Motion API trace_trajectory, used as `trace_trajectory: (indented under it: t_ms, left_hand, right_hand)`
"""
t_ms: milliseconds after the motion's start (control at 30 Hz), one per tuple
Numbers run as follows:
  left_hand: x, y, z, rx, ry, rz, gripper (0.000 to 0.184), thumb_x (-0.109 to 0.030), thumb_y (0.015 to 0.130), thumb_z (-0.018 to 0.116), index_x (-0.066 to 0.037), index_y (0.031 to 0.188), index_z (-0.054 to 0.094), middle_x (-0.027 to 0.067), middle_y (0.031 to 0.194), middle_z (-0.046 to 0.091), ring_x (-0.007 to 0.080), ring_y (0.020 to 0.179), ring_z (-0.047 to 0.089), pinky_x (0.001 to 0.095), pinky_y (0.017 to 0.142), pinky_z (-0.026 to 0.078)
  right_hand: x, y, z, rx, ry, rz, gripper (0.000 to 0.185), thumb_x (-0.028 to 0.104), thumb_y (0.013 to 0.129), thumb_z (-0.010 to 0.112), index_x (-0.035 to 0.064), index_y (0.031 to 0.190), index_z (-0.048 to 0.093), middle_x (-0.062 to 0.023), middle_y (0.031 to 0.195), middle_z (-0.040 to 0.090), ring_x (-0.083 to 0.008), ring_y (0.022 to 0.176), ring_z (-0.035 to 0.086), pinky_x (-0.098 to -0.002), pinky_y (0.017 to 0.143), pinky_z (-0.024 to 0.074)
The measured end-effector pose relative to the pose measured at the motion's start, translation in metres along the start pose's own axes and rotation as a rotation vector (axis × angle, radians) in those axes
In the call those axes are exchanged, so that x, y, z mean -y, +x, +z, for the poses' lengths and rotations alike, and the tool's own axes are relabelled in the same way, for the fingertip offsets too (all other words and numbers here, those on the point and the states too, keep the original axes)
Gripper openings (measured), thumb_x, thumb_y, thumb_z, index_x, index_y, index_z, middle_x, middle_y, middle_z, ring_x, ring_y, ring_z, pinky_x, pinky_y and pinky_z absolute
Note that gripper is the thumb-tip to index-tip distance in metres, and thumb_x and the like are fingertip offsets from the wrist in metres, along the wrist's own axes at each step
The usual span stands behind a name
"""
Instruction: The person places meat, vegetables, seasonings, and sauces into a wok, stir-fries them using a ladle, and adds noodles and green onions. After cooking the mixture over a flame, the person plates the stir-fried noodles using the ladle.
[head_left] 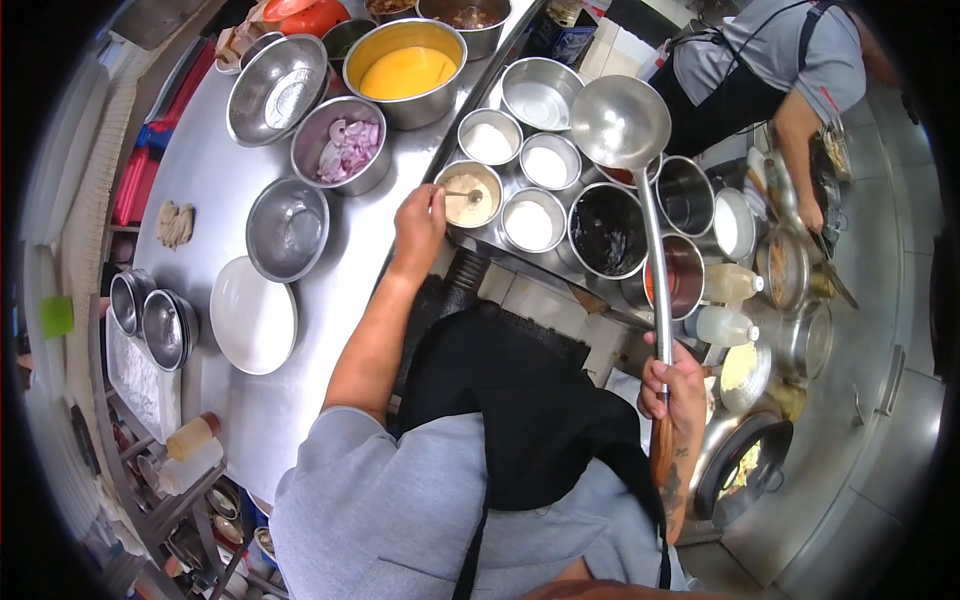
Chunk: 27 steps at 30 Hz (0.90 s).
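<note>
My left hand (420,225) pinches the handle of a small spoon (462,194), whose bowl rests in tan powder inside a round metal container (470,207). My right hand (676,378) is wrapped round the handle of a large metal ladle (622,120). The ladle's bowl hangs over the metal containers, upper right of the left hand. Near the spoon stand containers of white powder (550,162) and one with dark liquid (606,230).
Left, a steel table (350,300) bears a bowl of chopped onion (347,150), a pot of yellow liquid (408,73) and a white plate (253,315). Two bottles (725,326) and a wok (745,467) are on the right. A co-worker (765,70) stands at the upper right.
</note>
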<state>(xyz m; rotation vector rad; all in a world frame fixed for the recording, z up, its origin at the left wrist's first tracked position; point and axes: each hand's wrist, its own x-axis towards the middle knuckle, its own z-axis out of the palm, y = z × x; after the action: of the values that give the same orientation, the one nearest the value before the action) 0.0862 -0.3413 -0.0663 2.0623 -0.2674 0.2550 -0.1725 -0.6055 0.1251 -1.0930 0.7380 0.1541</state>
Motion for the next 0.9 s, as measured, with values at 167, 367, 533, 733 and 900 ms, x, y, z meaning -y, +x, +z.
trace_trajectory:
  t_ms: [167,367,533,733,900]
  left_hand:
    - [0.007,0.001,0.003,-0.043,0.046,0.053,0.012,-0.008,0.088,0.057,0.003,0.088,0.062,0.0206,0.077,0.062,0.0372,0.072,0.061,0.0405,0.065,0.047]
    - [0.008,0.003,0.011,-0.022,0.007,0.168,0.009,-0.006,0.085,0.059,0.003,0.086,0.061,0.0203,0.077,0.062,0.0383,0.072,0.060,0.0421,0.065,0.047]
    - [-0.003,0.002,0.008,0.060,-0.014,0.210,0.005,-0.002,0.083,0.060,0.003,0.082,0.060,0.0201,0.076,0.060,0.0390,0.073,0.058,0.0448,0.065,0.045]
    - [-0.012,0.001,0.000,0.054,-0.028,0.234,0.005,-0.002,0.084,0.059,0.003,0.082,0.060,0.0200,0.077,0.060,0.0391,0.073,0.057,0.0445,0.066,0.044]
    - [-0.001,0.000,0.004,0.037,-0.037,0.129,0.009,-0.005,0.087,0.058,0.003,0.085,0.061,0.0196,0.078,0.061,0.0374,0.073,0.059,0.0417,0.067,0.046]
  right_hand:
    - [0.001,-0.003,0.002,-0.011,0.027,-0.002,0.036,0.004,0.088,0.048,-0.0003,0.124,0.047,-0.0041,0.062,0.044,-0.0091,0.034,0.039,-0.0235,0.032,0.0324]
    - [0.001,-0.008,0.005,-0.009,0.060,-0.018,0.035,0.004,0.086,0.052,-0.0007,0.121,0.049,-0.0042,0.063,0.046,-0.0093,0.035,0.039,-0.0227,0.034,0.0333]
    - [0.003,-0.010,0.009,-0.025,0.060,-0.022,0.035,0.004,0.086,0.052,-0.0007,0.121,0.049,-0.0042,0.062,0.046,-0.0090,0.035,0.038,-0.0222,0.034,0.0321]
    - [0.004,-0.009,0.011,-0.028,0.042,-0.013,0.035,0.004,0.086,0.052,-0.0007,0.120,0.048,-0.0044,0.063,0.046,-0.0091,0.035,0.039,-0.0223,0.034,0.0324]
    - [0.000,-0.005,0.009,-0.007,0.013,-0.019,0.036,0.005,0.087,0.050,-0.0003,0.123,0.047,-0.0044,0.063,0.045,-0.0088,0.034,0.039,-0.0227,0.032,0.0315]
